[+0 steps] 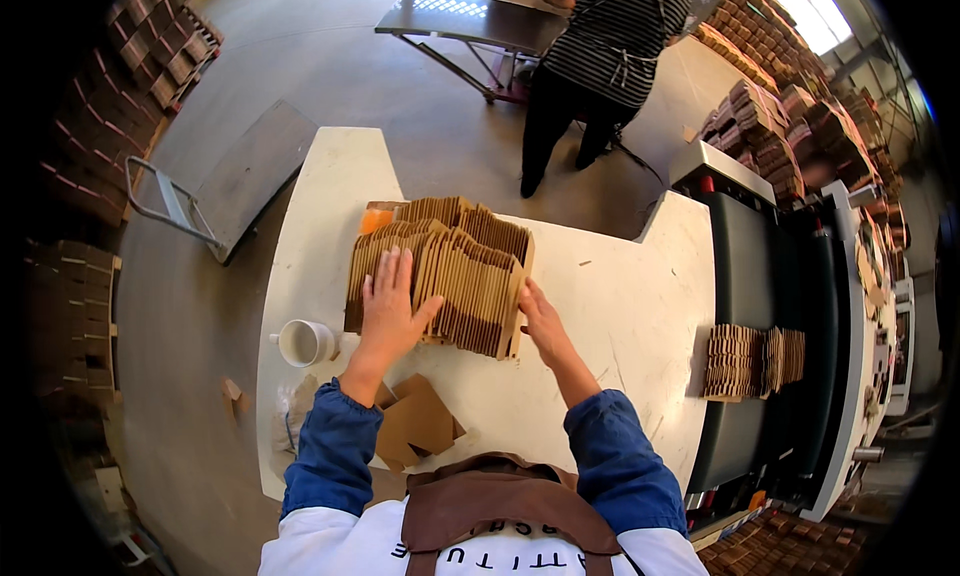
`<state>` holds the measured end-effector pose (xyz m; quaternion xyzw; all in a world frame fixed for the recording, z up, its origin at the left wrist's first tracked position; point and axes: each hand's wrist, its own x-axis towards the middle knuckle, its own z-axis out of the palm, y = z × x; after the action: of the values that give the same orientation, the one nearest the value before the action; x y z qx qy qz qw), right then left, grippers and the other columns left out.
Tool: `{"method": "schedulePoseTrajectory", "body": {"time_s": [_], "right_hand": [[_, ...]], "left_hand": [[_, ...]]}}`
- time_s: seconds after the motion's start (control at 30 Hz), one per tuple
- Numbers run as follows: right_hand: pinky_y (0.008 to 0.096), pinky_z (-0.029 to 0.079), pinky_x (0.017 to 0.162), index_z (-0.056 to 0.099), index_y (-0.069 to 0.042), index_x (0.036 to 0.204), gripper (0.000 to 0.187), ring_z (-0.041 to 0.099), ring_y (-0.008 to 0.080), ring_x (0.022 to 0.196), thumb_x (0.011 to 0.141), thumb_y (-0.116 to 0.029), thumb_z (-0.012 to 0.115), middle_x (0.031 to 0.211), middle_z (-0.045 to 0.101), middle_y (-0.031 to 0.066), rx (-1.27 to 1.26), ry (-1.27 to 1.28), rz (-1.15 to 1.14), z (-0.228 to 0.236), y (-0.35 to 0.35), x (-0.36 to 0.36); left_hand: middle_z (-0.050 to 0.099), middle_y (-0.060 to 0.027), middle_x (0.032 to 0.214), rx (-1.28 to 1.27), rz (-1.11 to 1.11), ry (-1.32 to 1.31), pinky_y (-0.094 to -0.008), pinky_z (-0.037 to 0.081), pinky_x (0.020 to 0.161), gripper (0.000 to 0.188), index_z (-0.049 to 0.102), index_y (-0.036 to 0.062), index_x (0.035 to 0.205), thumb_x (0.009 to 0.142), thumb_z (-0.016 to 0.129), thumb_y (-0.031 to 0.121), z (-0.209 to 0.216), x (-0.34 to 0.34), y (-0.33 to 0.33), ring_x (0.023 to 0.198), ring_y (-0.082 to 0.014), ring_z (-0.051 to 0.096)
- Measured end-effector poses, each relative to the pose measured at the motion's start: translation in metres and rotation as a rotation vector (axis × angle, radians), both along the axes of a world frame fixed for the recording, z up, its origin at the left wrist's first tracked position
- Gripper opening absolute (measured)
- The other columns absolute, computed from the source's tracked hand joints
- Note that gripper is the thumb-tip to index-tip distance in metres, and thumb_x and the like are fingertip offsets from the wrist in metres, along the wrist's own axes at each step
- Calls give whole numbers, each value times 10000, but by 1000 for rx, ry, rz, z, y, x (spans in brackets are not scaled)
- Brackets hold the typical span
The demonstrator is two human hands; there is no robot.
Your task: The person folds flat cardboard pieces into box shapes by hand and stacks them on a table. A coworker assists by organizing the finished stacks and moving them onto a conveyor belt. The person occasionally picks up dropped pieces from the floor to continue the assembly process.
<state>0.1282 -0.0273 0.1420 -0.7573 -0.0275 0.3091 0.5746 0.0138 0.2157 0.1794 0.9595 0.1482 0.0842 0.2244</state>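
Cardboard pieces [470, 291], a whole bundle standing on edge, sit on the white table [630, 306] around the worker's 11 to 12. Looks to me like the squaring-up step, getting those rows tidy. Left hand [390, 311] is laid over the bundle's near-left part, fingers loosely spread and thumb out wide — steadying more than gripping, I'd say. Right hand [545, 328] is at the right end, fingers fairly close together but not wrapped round anything, tips seemingly against the last piece. Can't tell how hard it's pushing.

Take a clock centred on the bundle, 12 pointing away from the worker: white mug [305, 344] at 8, loose flat cardboard [418, 421] at 6, something orange [376, 220] tucked in near 10 or 11. Another cardboard row [740, 364] sits on the dark belt [745, 276] between 3 and 4, well apart, and there's a co-worker [610, 51] in stripes up at 1.

Next move, imo, calls for even pressure from both hands — those tops are pretty wavy, and a lopsided squeeze could fan everything out.
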Motion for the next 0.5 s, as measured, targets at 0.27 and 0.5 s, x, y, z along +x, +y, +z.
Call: {"method": "schedulePoseTrajectory", "body": {"time_s": [0.27,0.5], "right_hand": [[359,477,933,451,-18,1395,604,617,294,1101,949,-409,562,1210,629,202,-163,-370,41,-34,-5,-19],[360,471,943,510,10,1317,504,608,307,1122,972,-358,533,1207,631,204,-80,-230,-7,5,-111,-49]], "left_hand": [[312,-198,1510,186,-5,-62,-539,211,1099,763,365,-7,1428,818,708,296,2,-19,-26,1421,-345,248],[375,-200,1479,-212,-333,-362,-436,286,1122,559,389,-2,1421,922,583,159,27,-21,-119,1370,-361,357]]}}
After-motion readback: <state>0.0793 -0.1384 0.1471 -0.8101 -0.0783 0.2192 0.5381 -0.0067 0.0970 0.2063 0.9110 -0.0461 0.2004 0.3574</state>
